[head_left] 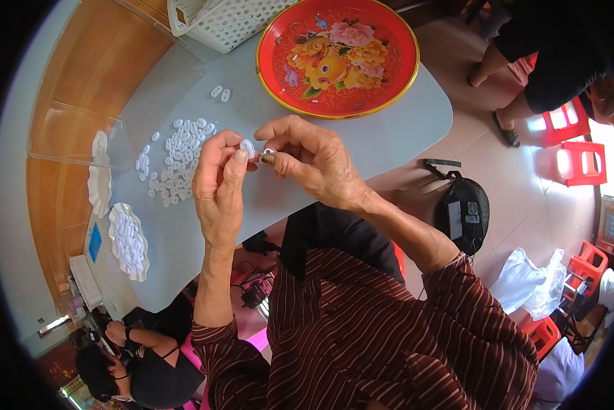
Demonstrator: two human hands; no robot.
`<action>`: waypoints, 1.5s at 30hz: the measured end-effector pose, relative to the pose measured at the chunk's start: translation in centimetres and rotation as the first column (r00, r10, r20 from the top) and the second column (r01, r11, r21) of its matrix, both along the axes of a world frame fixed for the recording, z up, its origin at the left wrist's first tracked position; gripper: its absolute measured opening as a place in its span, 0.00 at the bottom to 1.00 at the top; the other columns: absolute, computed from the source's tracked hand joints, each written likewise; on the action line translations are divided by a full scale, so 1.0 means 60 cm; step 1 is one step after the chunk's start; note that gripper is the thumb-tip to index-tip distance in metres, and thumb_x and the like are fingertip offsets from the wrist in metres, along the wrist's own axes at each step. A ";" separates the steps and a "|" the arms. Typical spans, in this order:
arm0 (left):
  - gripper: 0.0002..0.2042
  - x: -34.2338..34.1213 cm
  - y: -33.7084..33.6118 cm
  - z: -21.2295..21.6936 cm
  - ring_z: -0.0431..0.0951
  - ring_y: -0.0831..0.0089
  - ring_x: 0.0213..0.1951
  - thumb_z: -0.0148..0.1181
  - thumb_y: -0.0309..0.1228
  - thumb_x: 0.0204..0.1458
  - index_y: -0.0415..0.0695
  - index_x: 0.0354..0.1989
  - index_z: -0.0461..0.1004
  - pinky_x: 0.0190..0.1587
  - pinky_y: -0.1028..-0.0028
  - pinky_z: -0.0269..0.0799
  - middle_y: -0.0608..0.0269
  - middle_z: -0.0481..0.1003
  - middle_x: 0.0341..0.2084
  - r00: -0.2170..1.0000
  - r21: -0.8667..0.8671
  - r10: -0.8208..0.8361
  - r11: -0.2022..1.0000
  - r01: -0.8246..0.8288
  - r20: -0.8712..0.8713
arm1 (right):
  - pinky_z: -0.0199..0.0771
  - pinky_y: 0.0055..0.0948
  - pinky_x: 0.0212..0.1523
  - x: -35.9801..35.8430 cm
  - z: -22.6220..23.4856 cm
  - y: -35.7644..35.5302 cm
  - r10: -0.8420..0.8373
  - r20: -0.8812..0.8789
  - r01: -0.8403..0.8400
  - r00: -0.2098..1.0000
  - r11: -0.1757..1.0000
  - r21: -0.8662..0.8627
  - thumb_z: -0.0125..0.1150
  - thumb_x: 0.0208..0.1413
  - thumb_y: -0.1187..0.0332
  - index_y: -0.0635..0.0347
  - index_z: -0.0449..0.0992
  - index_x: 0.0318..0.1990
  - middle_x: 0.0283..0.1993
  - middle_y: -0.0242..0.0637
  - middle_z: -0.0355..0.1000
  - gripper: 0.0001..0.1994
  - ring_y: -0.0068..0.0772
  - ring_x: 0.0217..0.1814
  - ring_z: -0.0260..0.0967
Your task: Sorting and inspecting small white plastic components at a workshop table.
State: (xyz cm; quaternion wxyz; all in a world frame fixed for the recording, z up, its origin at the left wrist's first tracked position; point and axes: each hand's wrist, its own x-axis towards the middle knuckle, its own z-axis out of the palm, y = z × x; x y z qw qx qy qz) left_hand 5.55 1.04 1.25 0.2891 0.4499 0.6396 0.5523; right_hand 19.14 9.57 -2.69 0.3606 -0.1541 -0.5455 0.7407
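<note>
My left hand (219,188) is closed in a pinch on a small white oval plastic piece (247,147), held above the table. Just to its right, the fingertips of my right hand (324,164) pinch a smaller white piece (269,150), partly hidden by the fingers. The two pieces are close together; whether they touch I cannot tell. Left of my left hand lies a loose pile of similar white oval pieces (184,145) on the grey table (245,75). Two more ovals (221,93) lie apart from the pile, farther back.
A red round tray (269,68) with painted flowers sits at the far side, beside a white perforated basket (235,31). At left are a scalloped dish (143,273) of small white parts and another scalloped dish (98,171). A black backpack (481,198) is on the floor; other people are nearby.
</note>
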 end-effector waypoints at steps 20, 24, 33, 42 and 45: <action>0.08 0.003 0.004 0.014 0.71 0.80 0.32 0.52 0.25 0.57 0.36 0.43 0.72 0.38 0.78 0.70 0.65 0.73 0.31 0.991 -0.050 -0.086 0.995 0.081 -0.098 | 0.68 0.17 0.30 -0.002 -0.002 -0.001 -0.059 -0.028 0.061 0.998 0.996 0.065 0.54 0.53 0.82 0.64 0.68 0.47 0.31 0.31 0.71 0.13 0.15 0.30 0.65; 0.11 0.001 0.011 0.011 0.70 0.80 0.32 0.49 0.30 0.59 0.38 0.45 0.71 0.37 0.79 0.66 0.67 0.72 0.30 0.996 -0.092 -0.072 0.994 0.066 -0.061 | 0.68 0.17 0.30 -0.004 -0.016 0.002 -0.085 -0.057 0.086 0.995 0.996 0.033 0.54 0.53 0.82 0.64 0.68 0.47 0.32 0.32 0.70 0.14 0.15 0.30 0.66; 0.12 0.014 -0.006 -0.014 0.69 0.78 0.27 0.44 0.32 0.61 0.36 0.38 0.71 0.34 0.77 0.66 0.63 0.73 0.25 0.991 -0.041 -0.033 0.999 0.028 -0.133 | 0.72 0.20 0.34 -0.003 0.004 -0.005 -0.040 -0.013 0.040 0.999 0.999 0.005 0.53 0.55 0.80 0.65 0.67 0.48 0.34 0.34 0.70 0.12 0.18 0.33 0.69; 0.13 0.007 0.004 -0.005 0.66 0.81 0.23 0.44 0.33 0.61 0.36 0.33 0.71 0.27 0.77 0.62 0.65 0.71 0.20 0.956 -0.119 -0.041 0.993 0.006 -0.290 | 0.73 0.21 0.35 -0.002 -0.001 -0.003 -0.036 0.017 0.035 0.999 0.999 0.023 0.53 0.56 0.80 0.65 0.66 0.47 0.32 0.35 0.72 0.11 0.19 0.35 0.71; 0.13 0.012 0.003 -0.007 0.63 0.80 0.22 0.44 0.34 0.61 0.36 0.32 0.70 0.25 0.76 0.61 0.65 0.69 0.19 0.968 -0.044 -0.039 0.999 0.030 -0.247 | 0.72 0.21 0.35 -0.003 0.004 -0.008 -0.029 0.010 0.029 1.000 0.999 0.035 0.53 0.55 0.80 0.65 0.67 0.46 0.31 0.34 0.71 0.11 0.19 0.33 0.70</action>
